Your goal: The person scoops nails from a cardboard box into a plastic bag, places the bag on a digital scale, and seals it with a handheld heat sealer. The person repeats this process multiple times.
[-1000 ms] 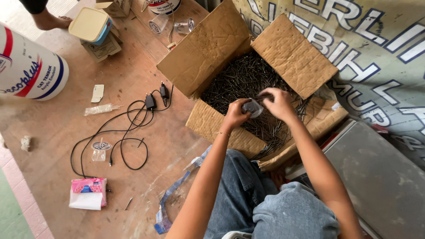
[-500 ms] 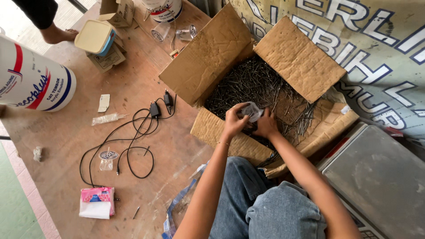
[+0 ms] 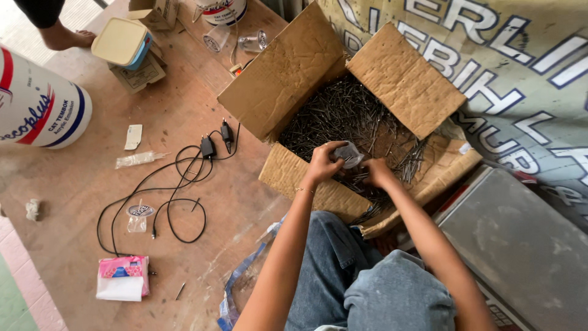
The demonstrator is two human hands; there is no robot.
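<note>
Nails, dark and thin, fill an open cardboard box at centre frame, its flaps folded outward over a bare wooden floor. Left hand holds a small clear plastic cup above the near edge of the heap, its fingers curled round the cup's side. Right hand lies just beside the cup, low on the nails; its fingertips are turned down into the pile, so whether they are pinching any nails cannot be told. Judged from this arrangement, the step in hand is gathering nails from the box into the cup; a further move would call for a steady, upright cup and a careful grip on sharp, tangled pieces that may snag or spill over the low front flap. Lower frame shows the person's knees in blue jeans. Left of the box lie a coiled black cable with its plug, a pink tissue pack, and a large white paint bucket at the left edge. A printed banner covers the upper right.
</note>
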